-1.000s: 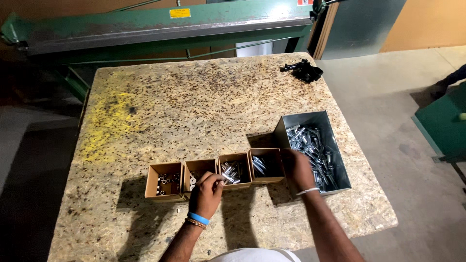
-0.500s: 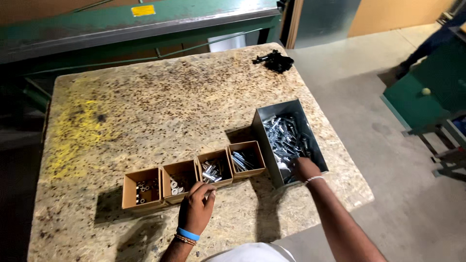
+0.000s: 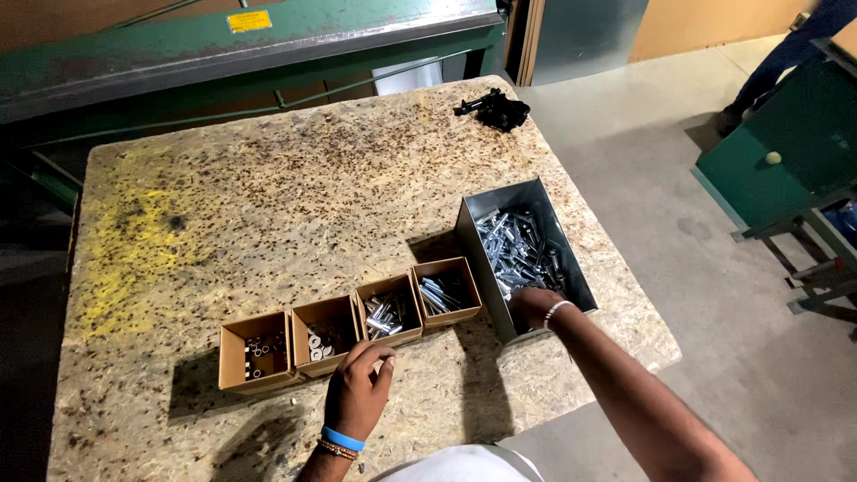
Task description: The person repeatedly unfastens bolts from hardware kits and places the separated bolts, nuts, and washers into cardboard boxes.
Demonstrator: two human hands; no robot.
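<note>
From the head view, my right hand (image 3: 533, 308) is dipped into the near end of the grey metal bin (image 3: 571, 268), which sits at the right side of the chipboard table (image 3: 268, 196). My fingers are buried among the loose silver bolts (image 3: 518, 245), so I cannot tell whether they are spread or closed on anything. My left hand (image 3: 359, 393) hovers just near of the row of four small cardboard boxes; the fingers are curled narrow, tips pinched together, and whether something small sits between them I cannot tell.

From left to right, the first box (image 3: 254, 350) holds a few dark rings, the second box (image 3: 326, 332) washers, the third box (image 3: 388, 311) short bolts, and the fourth box (image 3: 446, 290) longer ones; it stands just beside the bin.

I judge the bolts to be hard, stiff and dense for their size, smooth and prone to roll or tangle in the heap. The shank, pinched between thumb and fingertips, looks the surest grip.

A black tool (image 3: 495, 109) lies at the far edge.
</note>
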